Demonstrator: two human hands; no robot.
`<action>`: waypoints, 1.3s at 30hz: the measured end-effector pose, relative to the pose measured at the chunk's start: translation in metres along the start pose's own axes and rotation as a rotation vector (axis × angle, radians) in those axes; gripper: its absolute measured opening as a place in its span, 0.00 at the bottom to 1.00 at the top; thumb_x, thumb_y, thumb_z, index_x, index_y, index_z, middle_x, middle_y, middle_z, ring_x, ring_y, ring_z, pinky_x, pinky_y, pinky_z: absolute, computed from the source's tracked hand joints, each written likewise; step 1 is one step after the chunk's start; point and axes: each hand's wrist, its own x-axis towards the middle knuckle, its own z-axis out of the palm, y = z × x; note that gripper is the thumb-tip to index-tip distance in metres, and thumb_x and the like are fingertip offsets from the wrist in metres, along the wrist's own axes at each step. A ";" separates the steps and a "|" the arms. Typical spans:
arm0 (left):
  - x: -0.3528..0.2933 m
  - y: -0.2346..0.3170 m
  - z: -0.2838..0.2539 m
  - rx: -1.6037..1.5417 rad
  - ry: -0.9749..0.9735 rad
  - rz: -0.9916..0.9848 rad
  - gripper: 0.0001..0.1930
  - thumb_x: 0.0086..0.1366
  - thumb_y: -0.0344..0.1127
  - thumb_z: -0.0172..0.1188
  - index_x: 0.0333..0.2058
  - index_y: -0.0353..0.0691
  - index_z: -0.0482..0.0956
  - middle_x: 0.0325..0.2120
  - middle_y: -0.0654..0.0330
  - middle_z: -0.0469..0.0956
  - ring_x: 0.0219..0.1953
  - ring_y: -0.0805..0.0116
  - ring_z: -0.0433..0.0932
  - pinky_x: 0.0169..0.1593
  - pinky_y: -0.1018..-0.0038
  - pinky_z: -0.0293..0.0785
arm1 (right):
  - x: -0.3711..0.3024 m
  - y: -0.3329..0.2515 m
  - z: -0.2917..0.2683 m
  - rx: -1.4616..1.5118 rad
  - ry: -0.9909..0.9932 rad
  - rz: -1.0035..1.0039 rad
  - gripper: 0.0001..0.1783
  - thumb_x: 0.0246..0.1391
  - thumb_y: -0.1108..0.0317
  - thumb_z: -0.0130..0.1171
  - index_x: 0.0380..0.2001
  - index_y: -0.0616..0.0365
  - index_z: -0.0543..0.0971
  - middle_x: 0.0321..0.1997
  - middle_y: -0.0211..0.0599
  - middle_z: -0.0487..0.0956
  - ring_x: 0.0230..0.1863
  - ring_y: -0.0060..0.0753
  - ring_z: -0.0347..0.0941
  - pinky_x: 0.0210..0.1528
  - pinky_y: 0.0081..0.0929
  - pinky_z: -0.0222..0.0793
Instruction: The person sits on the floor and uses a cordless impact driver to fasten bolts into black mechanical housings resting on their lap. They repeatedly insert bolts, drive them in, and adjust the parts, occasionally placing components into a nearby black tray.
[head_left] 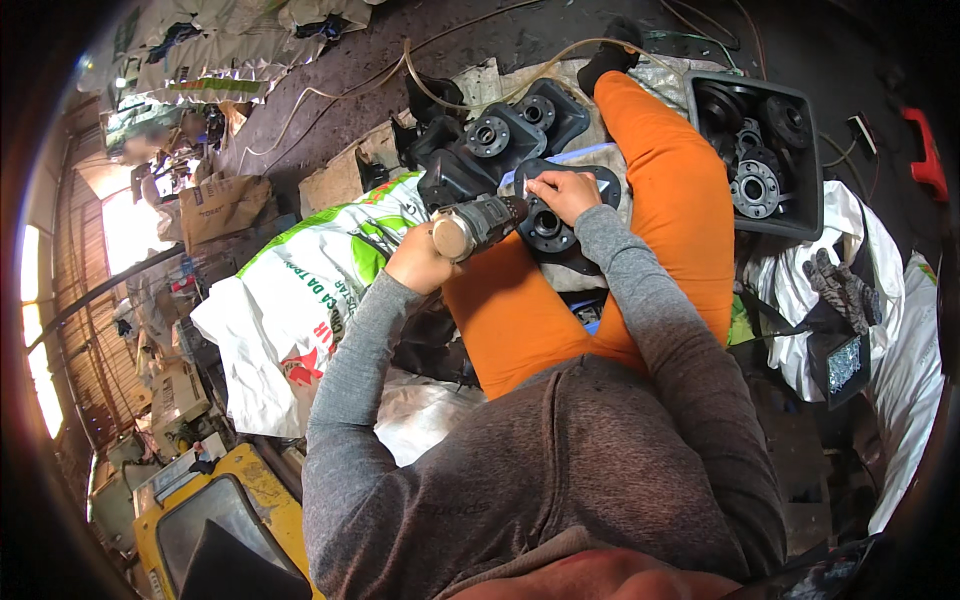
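Observation:
My left hand [418,262] is wrapped round the handle of a cordless drill [478,226], whose nose points right. Just beyond that nose lies a black plate-like part with a round flanged hub [547,230], resting between my orange-clad legs. My right hand [568,194] is over the far side of this part, thumb and fingers pinched together near its upper left corner. Whatever sits between those fingertips is too small or hidden to make out. Several similar black parts with bolt-holed metal hubs [488,137] lie just past it.
A black crate [770,226] of hub parts stands by my right leg. Farther right are grey gloves [845,290] and a small box of screws [843,366]. White sacking [270,340] spreads at left, near a yellow-framed case [255,490]. A hose [405,60] crosses the floor ahead.

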 end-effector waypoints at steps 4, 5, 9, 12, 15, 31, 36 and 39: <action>0.007 0.003 -0.008 0.049 -0.037 -0.007 0.20 0.46 0.25 0.66 0.42 0.35 0.77 0.35 0.58 0.81 0.37 0.67 0.78 0.43 0.70 0.76 | 0.001 -0.003 0.000 -0.009 -0.004 -0.001 0.22 0.57 0.43 0.53 0.35 0.47 0.85 0.32 0.34 0.84 0.39 0.39 0.77 0.53 0.33 0.59; 0.009 0.003 -0.010 0.067 -0.063 -0.016 0.20 0.46 0.26 0.67 0.42 0.35 0.78 0.35 0.57 0.81 0.37 0.65 0.79 0.42 0.69 0.76 | 0.002 -0.004 0.000 -0.016 0.027 -0.035 0.21 0.56 0.44 0.54 0.33 0.47 0.85 0.31 0.35 0.84 0.37 0.39 0.78 0.50 0.33 0.62; 0.019 0.039 -0.025 0.392 -0.123 0.051 0.21 0.47 0.30 0.67 0.43 0.38 0.79 0.31 0.50 0.82 0.35 0.56 0.82 0.40 0.65 0.77 | 0.000 -0.001 0.002 -0.042 0.089 -0.092 0.19 0.56 0.46 0.55 0.30 0.48 0.85 0.28 0.34 0.83 0.33 0.39 0.79 0.46 0.32 0.67; 0.028 0.057 -0.033 0.472 -0.177 0.206 0.25 0.47 0.34 0.65 0.49 0.45 0.79 0.32 0.47 0.82 0.37 0.50 0.81 0.41 0.62 0.78 | 0.001 0.003 0.004 -0.055 0.049 -0.060 0.19 0.57 0.46 0.54 0.31 0.46 0.85 0.27 0.32 0.83 0.33 0.36 0.78 0.51 0.33 0.62; 0.035 0.056 -0.033 0.474 -0.177 0.217 0.26 0.46 0.33 0.65 0.49 0.44 0.79 0.32 0.46 0.81 0.37 0.51 0.82 0.41 0.62 0.78 | 0.002 0.005 0.005 -0.074 0.011 -0.044 0.21 0.57 0.42 0.51 0.34 0.42 0.85 0.30 0.32 0.84 0.38 0.37 0.78 0.56 0.34 0.57; 0.044 0.077 -0.047 0.607 -0.251 0.331 0.25 0.47 0.35 0.66 0.49 0.49 0.79 0.32 0.48 0.81 0.36 0.49 0.81 0.41 0.60 0.77 | 0.019 -0.011 -0.002 -0.253 -0.151 0.030 0.21 0.58 0.44 0.49 0.39 0.43 0.84 0.39 0.35 0.84 0.46 0.40 0.78 0.57 0.40 0.60; 0.044 0.058 -0.046 0.545 -0.232 0.336 0.26 0.47 0.37 0.66 0.49 0.49 0.79 0.32 0.48 0.81 0.36 0.49 0.81 0.41 0.60 0.77 | 0.039 -0.033 -0.001 -0.439 -0.244 0.158 0.17 0.56 0.51 0.52 0.40 0.46 0.84 0.43 0.37 0.82 0.49 0.45 0.77 0.57 0.41 0.67; 0.040 0.067 -0.048 0.567 -0.248 0.303 0.27 0.47 0.38 0.66 0.50 0.49 0.78 0.33 0.48 0.81 0.36 0.49 0.81 0.41 0.60 0.77 | 0.043 -0.032 0.000 -0.389 -0.256 0.220 0.21 0.54 0.59 0.51 0.53 0.42 0.77 0.47 0.40 0.81 0.53 0.47 0.75 0.59 0.41 0.66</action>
